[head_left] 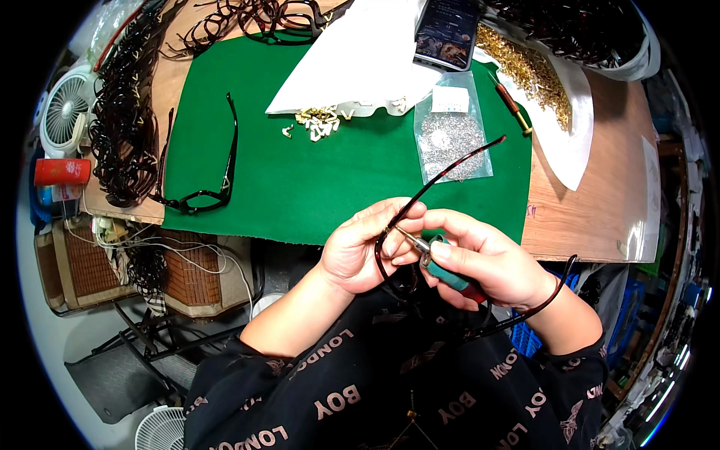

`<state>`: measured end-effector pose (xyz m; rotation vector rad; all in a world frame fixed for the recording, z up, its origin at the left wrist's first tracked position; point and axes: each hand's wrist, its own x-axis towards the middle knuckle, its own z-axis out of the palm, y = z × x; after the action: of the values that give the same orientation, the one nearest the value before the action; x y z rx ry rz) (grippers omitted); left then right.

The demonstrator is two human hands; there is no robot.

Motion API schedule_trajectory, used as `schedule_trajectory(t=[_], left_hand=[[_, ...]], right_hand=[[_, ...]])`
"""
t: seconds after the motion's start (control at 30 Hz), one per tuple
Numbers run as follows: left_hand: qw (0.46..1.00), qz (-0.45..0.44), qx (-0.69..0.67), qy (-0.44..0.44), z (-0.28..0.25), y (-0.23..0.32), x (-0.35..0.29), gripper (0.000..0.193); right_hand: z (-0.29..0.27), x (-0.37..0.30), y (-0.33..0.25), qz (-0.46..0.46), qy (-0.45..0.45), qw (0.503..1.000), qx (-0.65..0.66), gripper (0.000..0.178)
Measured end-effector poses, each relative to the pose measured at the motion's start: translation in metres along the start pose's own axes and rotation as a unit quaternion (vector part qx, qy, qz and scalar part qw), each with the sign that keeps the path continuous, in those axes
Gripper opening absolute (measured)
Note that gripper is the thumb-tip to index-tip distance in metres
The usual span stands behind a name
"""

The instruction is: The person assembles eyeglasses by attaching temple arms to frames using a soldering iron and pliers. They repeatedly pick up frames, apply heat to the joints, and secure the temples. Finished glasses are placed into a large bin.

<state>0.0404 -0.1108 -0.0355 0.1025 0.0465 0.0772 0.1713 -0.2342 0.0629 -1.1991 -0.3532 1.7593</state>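
Observation:
My left hand (367, 247) is closed around the hinge corner of a dark tortoiseshell eyeglasses frame (466, 159). One of its temples points up and away over the mat, and the other runs right, by my right forearm. In my right hand (480, 259) is a screwdriver (448, 271) with a green and red body. Its thin metal tip meets the frame near the hinge, by my left fingertips; the exact contact point is too small to make out. Part of the frame front is hidden by my hands and the dark shirt.
A green mat (315, 187) covers the wooden table (570, 225). On it lie another eyeglasses frame (202, 202), gold hinge pieces (319, 124) and a bag of small screws (453, 142). Beyond are a phone (446, 34), a wooden-handled screwdriver (512, 105), a gold parts pile (525, 67) and stacked frames (124, 127).

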Motion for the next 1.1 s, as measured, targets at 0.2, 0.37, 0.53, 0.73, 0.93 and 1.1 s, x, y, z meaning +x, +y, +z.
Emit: schedule_trajectory(t=[0.2,0.37,0.53,0.73,0.93,1.1], left_hand=[[1.000,-0.011,-0.007,0.002,-0.001,0.001,-0.002,0.031],[1.000,-0.016,-0.013,-0.004,-0.002,0.000,-0.002,0.031],[0.999,-0.028,0.016,-0.012,0.001,0.001,-0.001,0.032],[0.999,-0.032,0.023,0.005,0.013,-0.001,-0.011,0.032],[0.906,0.084,0.415,-0.016,0.093,0.023,-0.050,0.023],[0.185,0.357,0.867,0.293,0.136,0.054,-0.116,0.020]], right_hand=[[0.000,0.002,0.010,-0.058,0.009,0.996,-0.062,0.038],[-0.003,0.000,0.012,-0.035,-0.009,0.999,0.007,0.037],[-0.001,-0.001,0.012,-0.027,-0.013,0.996,0.084,0.036],[0.006,-0.004,0.014,-0.044,-0.031,0.993,0.102,0.033],[-0.030,-0.001,0.016,-0.134,-0.178,0.975,-0.013,0.036],[-0.051,0.010,0.025,-0.160,0.120,0.980,-0.007,0.032]])
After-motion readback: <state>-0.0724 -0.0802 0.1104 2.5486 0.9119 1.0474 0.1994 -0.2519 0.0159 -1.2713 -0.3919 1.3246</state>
